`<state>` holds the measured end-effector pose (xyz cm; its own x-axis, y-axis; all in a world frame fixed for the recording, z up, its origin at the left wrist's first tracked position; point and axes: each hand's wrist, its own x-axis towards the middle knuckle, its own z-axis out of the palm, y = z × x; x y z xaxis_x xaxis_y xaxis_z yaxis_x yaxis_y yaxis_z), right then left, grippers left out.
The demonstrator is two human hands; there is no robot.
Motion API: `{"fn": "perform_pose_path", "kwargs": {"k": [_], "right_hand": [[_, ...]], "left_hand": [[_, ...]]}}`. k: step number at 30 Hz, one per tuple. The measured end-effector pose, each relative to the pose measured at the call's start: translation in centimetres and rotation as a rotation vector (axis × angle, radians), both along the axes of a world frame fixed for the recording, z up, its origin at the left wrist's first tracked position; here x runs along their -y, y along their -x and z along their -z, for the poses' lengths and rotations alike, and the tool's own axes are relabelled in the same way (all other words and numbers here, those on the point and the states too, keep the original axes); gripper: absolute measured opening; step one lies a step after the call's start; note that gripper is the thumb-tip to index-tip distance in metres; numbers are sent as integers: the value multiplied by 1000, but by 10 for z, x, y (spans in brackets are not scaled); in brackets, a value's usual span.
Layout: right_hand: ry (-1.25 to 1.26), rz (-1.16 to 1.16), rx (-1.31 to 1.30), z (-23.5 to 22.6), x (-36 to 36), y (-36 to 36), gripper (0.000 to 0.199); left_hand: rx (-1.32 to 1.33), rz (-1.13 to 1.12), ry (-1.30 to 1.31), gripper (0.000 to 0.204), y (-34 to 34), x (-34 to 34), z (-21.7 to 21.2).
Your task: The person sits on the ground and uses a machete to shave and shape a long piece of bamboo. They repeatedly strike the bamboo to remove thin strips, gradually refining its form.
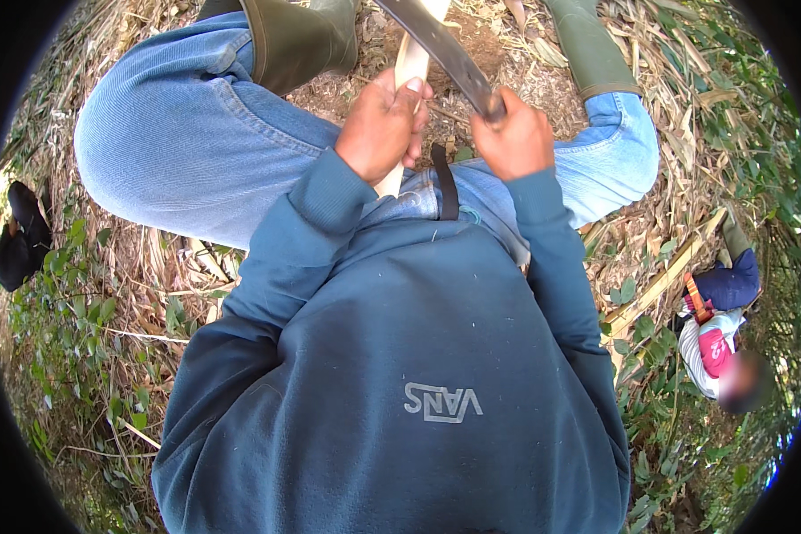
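My left hand (387,125) is closed round a pale, flat strip of wood or bamboo (412,64), its thumb lying along the strip. The lower end of the strip comes down to my lap, and its upper end runs out at the top of the picture. My right hand (513,135) grips the handle of a machete (442,49). The long dark blade slants up and to the left, crossing over the strip near the top edge. Whether the blade touches the strip I cannot tell. The handle is mostly hidden in my fist.
My bent legs in jeans and green rubber boots (596,49) frame the work. Dry leaves and split stalks (667,276) litter the ground. Another person (721,329) sits at the right, and a dark shape (25,236) lies at the left. Green plants (71,303) grow on both sides.
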<state>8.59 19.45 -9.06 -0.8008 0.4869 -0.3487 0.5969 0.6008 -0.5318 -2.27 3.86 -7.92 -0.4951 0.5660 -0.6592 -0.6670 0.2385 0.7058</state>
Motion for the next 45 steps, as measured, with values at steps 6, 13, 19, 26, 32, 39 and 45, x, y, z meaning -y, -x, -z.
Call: {"fn": "perform_pose_path", "kwargs": {"k": [6, 13, 19, 26, 32, 39, 45], "right_hand": [[63, -3, -39, -16, 27, 22, 23], [-17, 53, -15, 8, -9, 13, 25], [73, 169, 4, -3, -31, 22, 25], [120, -31, -20, -29, 24, -22, 22], [49, 23, -43, -10, 0, 5, 25], [140, 88, -74, -21, -12, 11, 28], [35, -17, 8, -11, 9, -20, 28]], "left_hand": [[-44, -69, -40, 22, 3, 9, 2], [-31, 88, -19, 26, -2, 6, -3], [19, 66, -95, 25, 1, 7, -6], [25, 40, 61, 19, -2, 3, -4], [12, 146, -6, 21, -4, 4, -5], [44, 106, -97, 23, 2, 4, -6], [40, 123, -35, 24, -5, 6, -3]]}}
